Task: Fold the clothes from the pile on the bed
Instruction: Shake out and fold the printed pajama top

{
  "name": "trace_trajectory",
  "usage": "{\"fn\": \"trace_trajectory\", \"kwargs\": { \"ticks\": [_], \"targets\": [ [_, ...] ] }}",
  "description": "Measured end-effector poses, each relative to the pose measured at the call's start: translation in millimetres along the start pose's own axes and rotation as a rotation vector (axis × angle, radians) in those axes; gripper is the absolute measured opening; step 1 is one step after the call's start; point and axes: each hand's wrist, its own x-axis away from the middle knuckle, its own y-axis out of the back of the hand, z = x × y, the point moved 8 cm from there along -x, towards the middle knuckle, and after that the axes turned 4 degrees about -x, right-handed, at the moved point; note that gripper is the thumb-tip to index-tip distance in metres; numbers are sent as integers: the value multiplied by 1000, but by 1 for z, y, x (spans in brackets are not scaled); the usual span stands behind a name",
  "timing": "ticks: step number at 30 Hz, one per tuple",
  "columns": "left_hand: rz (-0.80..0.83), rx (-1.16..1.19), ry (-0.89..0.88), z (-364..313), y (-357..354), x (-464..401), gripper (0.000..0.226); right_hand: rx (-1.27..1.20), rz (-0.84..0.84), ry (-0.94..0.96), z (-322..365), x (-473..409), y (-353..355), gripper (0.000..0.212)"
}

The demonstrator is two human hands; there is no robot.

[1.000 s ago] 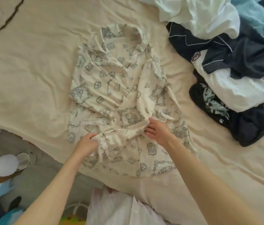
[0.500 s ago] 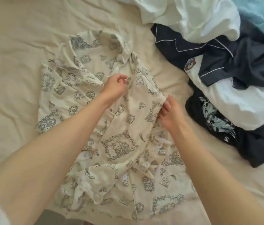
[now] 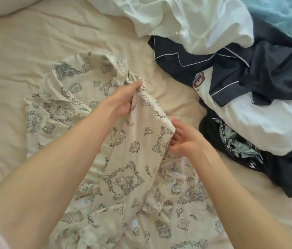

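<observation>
Item under handling: one cream printed pyjama shirt (image 3: 129, 177), spread across the centre and lower half of the frame on the bed (image 3: 16, 60), collar toward upper centre, buttoned placket running to the bottom edge. The left hand (image 3: 121, 101) pinches a raised fold of its cloth near the collar, fingers curled round the fabric. The right hand (image 3: 182, 141) sits at the fold's right edge, fingers bent and touching the cloth, with part of the fold apparently between thumb and fingers (the grip itself is partly hidden).

Progress, judged: early. The shirt is only partly gathered, one side panel being lifted inward; no finished folded garment shows anywhere in view.

Remaining: the pile (image 3: 240, 78), upper right to middle right of the frame, untouched and tangled. Count by visible layers, approximate since they overlap: one white item on top, one light blue fluffy item at the top right corner, one navy piped garment, one white piece with a bear patch, one black printed item lowest.
</observation>
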Motion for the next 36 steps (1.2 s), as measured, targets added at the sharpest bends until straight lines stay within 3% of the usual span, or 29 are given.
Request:
{"fn": "trace_trajectory", "kwargs": {
  "ticks": [3, 6, 10, 13, 17, 19, 21, 24, 26, 32, 36],
  "targets": [
    [-1, -105, -149, -26, -12, -7, 12, -186, 14, 121, 23, -3, 5, 12],
    [-3, -302, -235, -39, -22, -13, 46, -337, 27, 194, 35, -9, 12, 12],
    [115, -235, -315, -42, -33, -12, 56, -462, 53, 188, 29, -16, 15, 12],
    [87, -168, -276, -36, -34, -18, 48, -423, 50, 197, 24, -13, 14, 16],
    [-136, -396, -160, -26, -27, -33, 22, -282, 33, 229, 28, -12, 15, 11],
    [-190, -525, -209, -31, -31, -33, 17, -289, 33, 219, 31, -13, 17, 10],
    [-255, -505, -299, -44, -31, -30, 14, -360, 31, 195, 34, -14, 20, 10],
    [-247, -216, -305, -51, -29, -33, 12, -441, 32, 166, 38, -14, 18, 11],
    [-231, -104, -241, -49, -28, -38, 26, -425, 13, 159, 38, -16, 19, 14],
    [-373, -459, -321, -79, -5, -41, 24, -299, -93, 145, 42, -18, 31, 16],
    [-264, -473, -342, -75, -13, -38, 26, -272, -88, 211, 46, -18, 32, 29]
  ]
}}
